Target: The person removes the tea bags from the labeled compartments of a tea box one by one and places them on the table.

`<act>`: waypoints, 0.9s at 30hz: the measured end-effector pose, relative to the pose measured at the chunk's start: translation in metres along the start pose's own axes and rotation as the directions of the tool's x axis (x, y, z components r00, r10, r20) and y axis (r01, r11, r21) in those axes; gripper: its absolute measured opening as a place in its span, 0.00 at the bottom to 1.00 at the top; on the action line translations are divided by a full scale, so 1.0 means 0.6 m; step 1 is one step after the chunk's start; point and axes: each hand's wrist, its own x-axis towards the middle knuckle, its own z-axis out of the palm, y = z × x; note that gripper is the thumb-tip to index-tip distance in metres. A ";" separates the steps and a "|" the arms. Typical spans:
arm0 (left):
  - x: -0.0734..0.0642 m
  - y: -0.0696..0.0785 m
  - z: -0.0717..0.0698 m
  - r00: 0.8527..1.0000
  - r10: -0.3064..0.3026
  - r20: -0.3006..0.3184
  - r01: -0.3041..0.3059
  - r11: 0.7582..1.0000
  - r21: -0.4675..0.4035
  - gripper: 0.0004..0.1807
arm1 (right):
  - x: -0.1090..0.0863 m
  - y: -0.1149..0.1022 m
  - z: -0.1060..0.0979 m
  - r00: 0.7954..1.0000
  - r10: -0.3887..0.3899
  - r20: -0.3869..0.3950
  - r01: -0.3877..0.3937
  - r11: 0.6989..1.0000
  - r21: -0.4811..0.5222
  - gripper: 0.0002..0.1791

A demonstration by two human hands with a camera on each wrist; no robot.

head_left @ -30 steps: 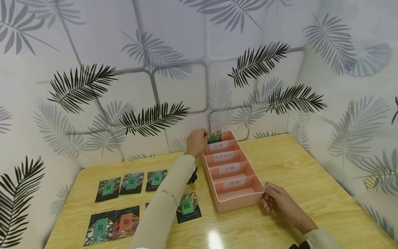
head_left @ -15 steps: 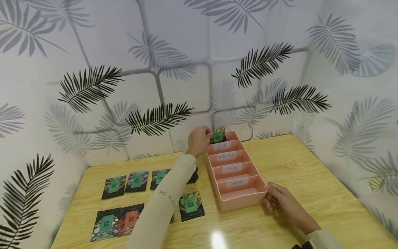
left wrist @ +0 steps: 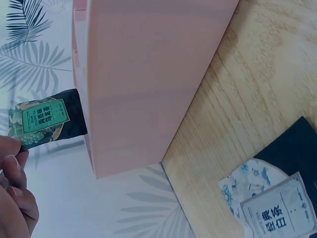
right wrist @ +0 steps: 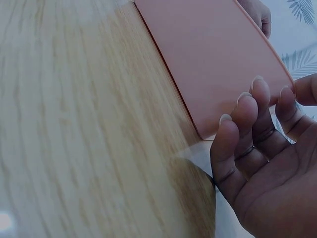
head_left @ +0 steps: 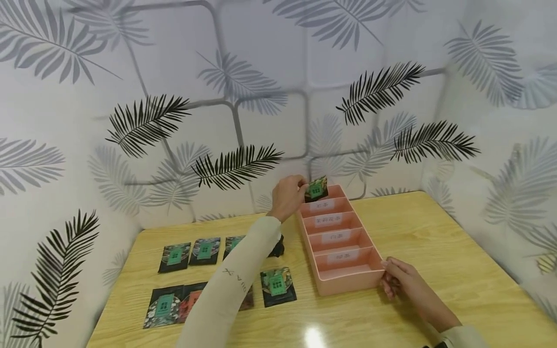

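Observation:
My left hand (head_left: 287, 197) pinches a small dark tea sachet (head_left: 316, 189) with a green label by its corner. The sachet stands tilted at the far compartment of a pink divided box (head_left: 348, 284), its top above the rim. In the left wrist view, the sachet's lower end (left wrist: 74, 111) meets the box's rim; whether it touches the bottom is hidden. At the box's near right corner, my right hand (head_left: 401, 278) pinches the rim between thumb and forefinger. The right wrist view has its other fingers curled beside the pink wall (right wrist: 213, 59).
Several tea sachets lie left of the box, among them one with a green label (head_left: 278, 286) and a blue-white one (left wrist: 277, 198). The left forearm covers some of them. Handwritten labels (head_left: 344, 256) mark the dividers. A leaf-patterned curtain (head_left: 261, 121) stands behind the table (head_left: 417, 222).
The sachet in my left hand has risen slightly at the far compartment and shows more of its face. The scene has shifted right in the head view; my right hand keeps hold of the corner.

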 end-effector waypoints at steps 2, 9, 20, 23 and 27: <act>0.001 0.002 -0.007 1.000 0.011 -0.011 -0.011 1.000 0.000 0.07 | 0.000 -0.001 0.000 1.000 0.017 -0.013 -0.017 1.000 0.004 0.26; 0.004 0.014 -0.030 0.998 0.044 -0.040 -0.044 0.999 0.006 0.06 | 0.004 -0.004 0.000 0.999 0.013 -0.039 -0.013 1.000 -0.001 0.25; -0.031 0.012 -0.051 0.996 0.088 -0.031 -0.089 0.996 -0.013 0.06 | 0.003 0.003 0.004 0.999 0.007 -0.033 -0.007 1.000 0.011 0.25; -0.041 0.010 -0.061 0.994 0.101 -0.038 -0.102 0.995 -0.024 0.06 | 0.004 0.006 0.003 1.000 0.014 -0.024 -0.013 1.000 0.013 0.25; -0.053 0.006 -0.072 0.994 0.102 -0.025 -0.103 0.995 -0.017 0.06 | 0.004 0.006 0.005 0.999 0.033 -0.022 -0.033 0.999 0.006 0.25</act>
